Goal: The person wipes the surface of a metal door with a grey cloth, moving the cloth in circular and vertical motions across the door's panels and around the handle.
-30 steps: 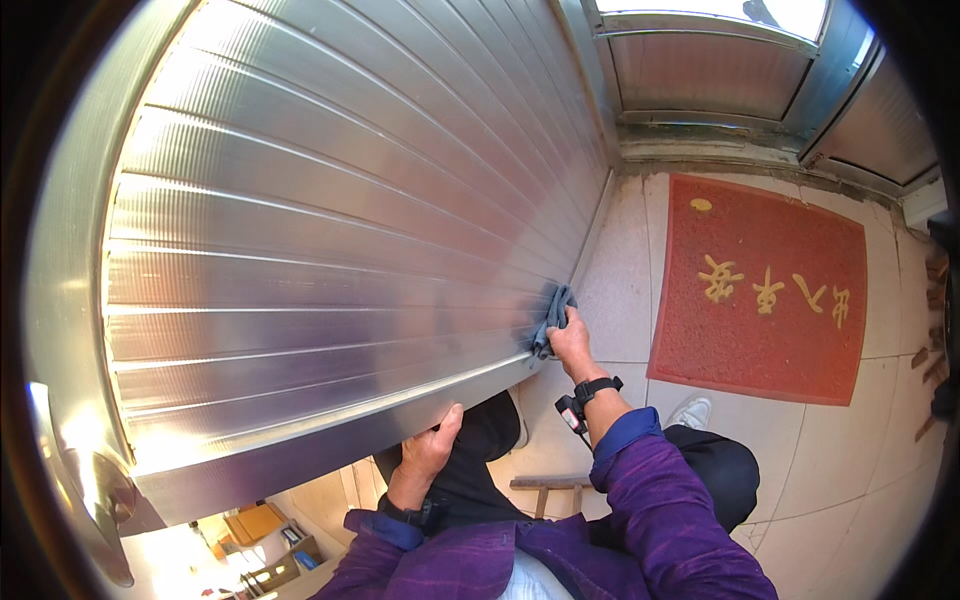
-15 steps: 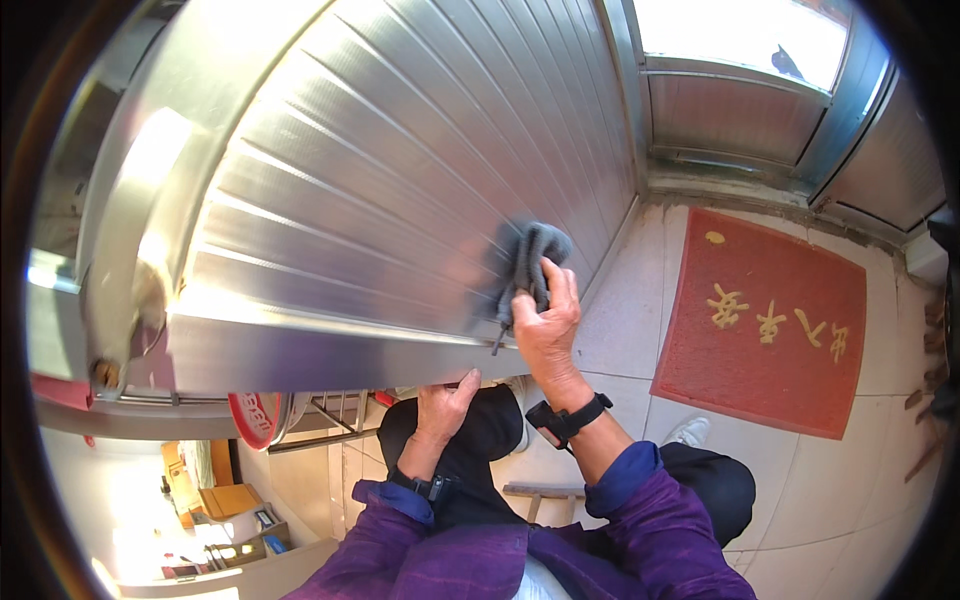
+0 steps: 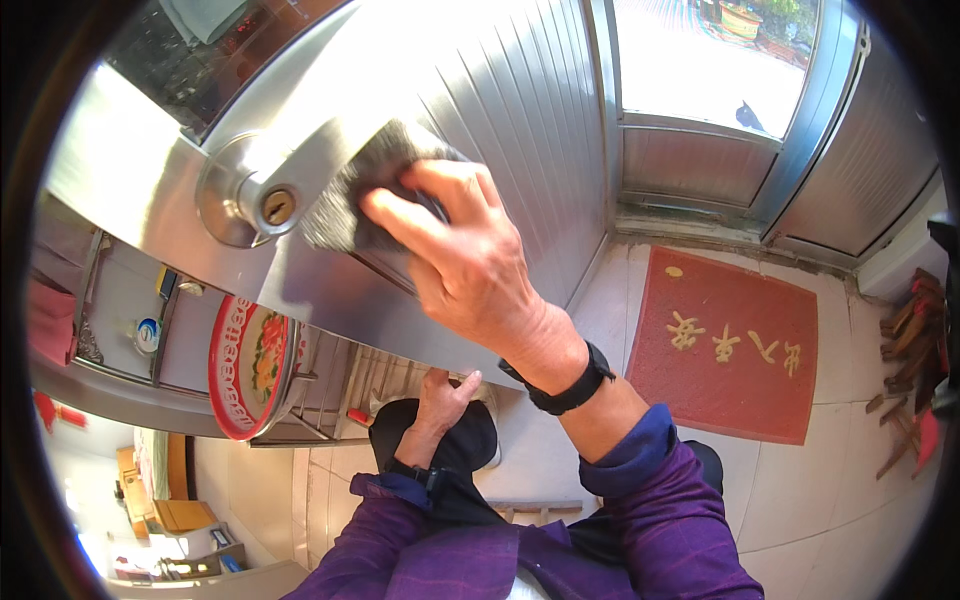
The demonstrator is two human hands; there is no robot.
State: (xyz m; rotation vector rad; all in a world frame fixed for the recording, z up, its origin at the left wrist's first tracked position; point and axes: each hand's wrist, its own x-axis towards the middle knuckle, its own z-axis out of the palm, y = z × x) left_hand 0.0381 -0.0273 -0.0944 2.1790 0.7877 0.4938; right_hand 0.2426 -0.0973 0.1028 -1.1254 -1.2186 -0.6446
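My right hand (image 3: 465,245) is closed on a grey cloth (image 3: 345,205). It presses the cloth against the silvery ribbed metal door (image 3: 530,130), just right of the round door knob (image 3: 232,195) with its brass keyhole. The cloth is slightly blurred, and part of it lies hidden under my fingers. Lower down, my left hand (image 3: 440,405) grips the near edge of the door, thumb up; its other fingers are mostly hidden. A dark band with a device circles each wrist.
A red-rimmed patterned tray (image 3: 225,370) leans by a metal rack left of my left hand. On the tiled floor to the right lies a red doormat (image 3: 725,350). Wooden stools (image 3: 910,350) stand at the far right. A glazed metal door (image 3: 700,165) is at the back.
My right hand has carried the cloth up and left across the door toward the knob. My left hand stays at the door's edge. The view has shifted, bringing the knob in.
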